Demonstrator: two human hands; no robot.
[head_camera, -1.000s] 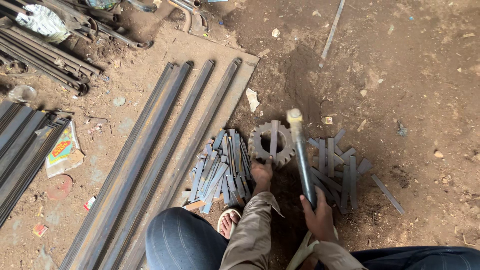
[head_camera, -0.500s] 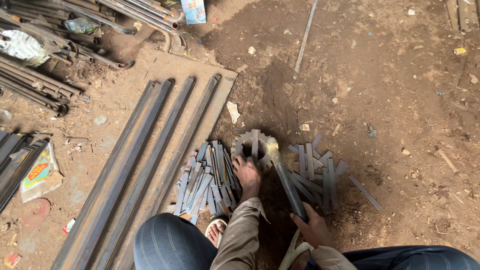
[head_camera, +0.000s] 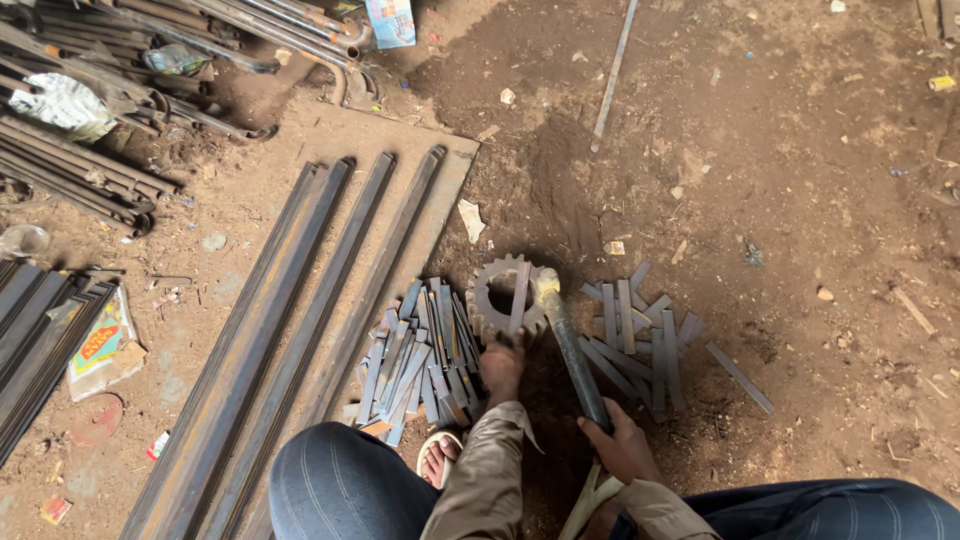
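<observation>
While the person squats on the dirt floor (head_camera: 800, 150), the head view shows the left hand (head_camera: 503, 362) at about six o'clock of a toothed gear ring (head_camera: 488, 297), its fingers pinched on the near end of a flat metal strip (head_camera: 518, 303) that lies across the ring. The ring rests flat on the ground just below the middle of the view. The right hand (head_camera: 622, 445), at five o'clock of the ring, has its fingers wrapped tight around the handle of a hammer (head_camera: 573, 352); the hammer's head sits at the ring's three o'clock edge, touching or just above it, which I cannot tell.

At nine o'clock of the ring lies a heap of short flat strips (head_camera: 415, 360), and at three o'clock a second, looser heap of strips (head_camera: 640, 335), with one strip lying apart toward four o'clock. Farther toward nine o'clock, long steel bars (head_camera: 290, 340) lie side by side on a flat board (head_camera: 455, 180). At eleven o'clock, at the top left, is a pile of rods and pipes (head_camera: 120, 90). A thin rod (head_camera: 612, 70) lies at twelve o'clock. A sandalled foot (head_camera: 438, 458) shows at seven o'clock beside the knee.
</observation>
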